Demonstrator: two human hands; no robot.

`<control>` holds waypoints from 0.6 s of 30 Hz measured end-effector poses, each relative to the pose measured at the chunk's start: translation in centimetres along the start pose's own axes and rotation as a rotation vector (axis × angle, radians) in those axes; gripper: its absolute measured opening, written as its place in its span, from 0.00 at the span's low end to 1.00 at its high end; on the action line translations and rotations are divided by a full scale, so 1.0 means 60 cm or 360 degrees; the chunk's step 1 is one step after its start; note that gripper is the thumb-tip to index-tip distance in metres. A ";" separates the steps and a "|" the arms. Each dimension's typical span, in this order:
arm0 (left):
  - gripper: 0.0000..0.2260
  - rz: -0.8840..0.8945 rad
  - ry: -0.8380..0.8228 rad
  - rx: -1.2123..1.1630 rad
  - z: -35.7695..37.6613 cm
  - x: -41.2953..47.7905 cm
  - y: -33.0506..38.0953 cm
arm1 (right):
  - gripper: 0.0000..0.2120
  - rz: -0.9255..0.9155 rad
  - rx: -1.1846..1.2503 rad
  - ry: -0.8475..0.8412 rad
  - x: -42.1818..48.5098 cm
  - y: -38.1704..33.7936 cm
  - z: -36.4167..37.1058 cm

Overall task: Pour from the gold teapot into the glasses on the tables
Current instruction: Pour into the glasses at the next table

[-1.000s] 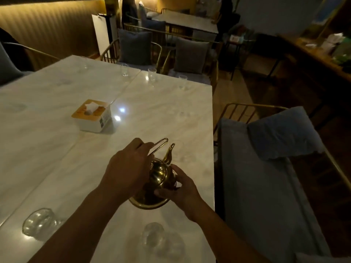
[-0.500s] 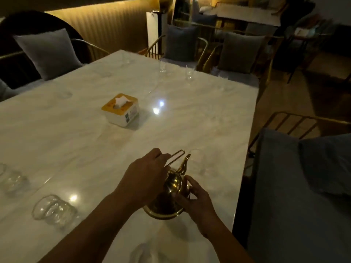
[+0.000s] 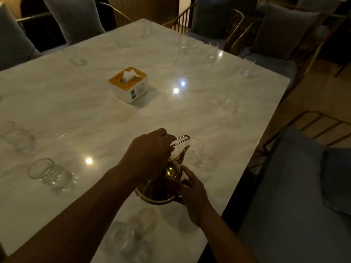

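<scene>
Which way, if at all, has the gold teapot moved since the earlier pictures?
No clear move: the gold teapot stays with its spout beside the same glass near the right edge of the table; the camera swung.

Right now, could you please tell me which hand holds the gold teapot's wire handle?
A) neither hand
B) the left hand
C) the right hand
B: the left hand grips the wire handle above the gold teapot, while the right hand cups its body lower down.
</scene>
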State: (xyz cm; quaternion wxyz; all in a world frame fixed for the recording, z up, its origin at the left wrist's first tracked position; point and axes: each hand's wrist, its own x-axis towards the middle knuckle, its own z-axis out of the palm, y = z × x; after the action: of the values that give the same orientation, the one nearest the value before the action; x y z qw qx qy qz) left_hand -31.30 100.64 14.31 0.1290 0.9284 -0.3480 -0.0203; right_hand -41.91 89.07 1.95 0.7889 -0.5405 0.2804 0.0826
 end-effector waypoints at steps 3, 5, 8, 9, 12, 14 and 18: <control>0.14 -0.0009 -0.0003 0.0075 -0.003 0.013 0.012 | 0.38 0.0063 0.0028 -0.0102 -0.002 -0.003 -0.010; 0.13 -0.0009 0.0010 0.0113 -0.006 0.019 0.018 | 0.38 0.0076 0.0033 -0.0135 -0.003 -0.007 -0.015; 0.13 -0.0024 0.0033 0.0126 -0.011 0.026 0.027 | 0.34 0.0079 0.0014 -0.0142 -0.001 -0.014 -0.022; 0.13 -0.0028 0.0040 0.0127 -0.013 0.029 0.030 | 0.33 0.0085 0.0012 -0.0145 -0.001 -0.016 -0.023; 0.12 -0.0039 0.0061 0.0145 -0.019 0.040 0.037 | 0.28 0.0106 0.0034 -0.0155 0.005 -0.023 -0.030; 0.12 -0.0043 0.0073 0.0148 -0.021 0.046 0.041 | 0.27 0.0120 0.0064 -0.0156 0.009 -0.029 -0.033; 0.12 -0.0037 0.0070 0.0180 -0.023 0.062 0.048 | 0.27 0.0149 0.0127 -0.0176 0.015 -0.035 -0.039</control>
State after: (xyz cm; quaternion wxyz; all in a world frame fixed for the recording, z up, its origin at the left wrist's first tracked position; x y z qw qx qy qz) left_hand -30.16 96.45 16.59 0.0837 0.9384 -0.3348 0.0184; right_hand -41.08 85.95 2.59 0.8193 -0.4897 0.2645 0.1378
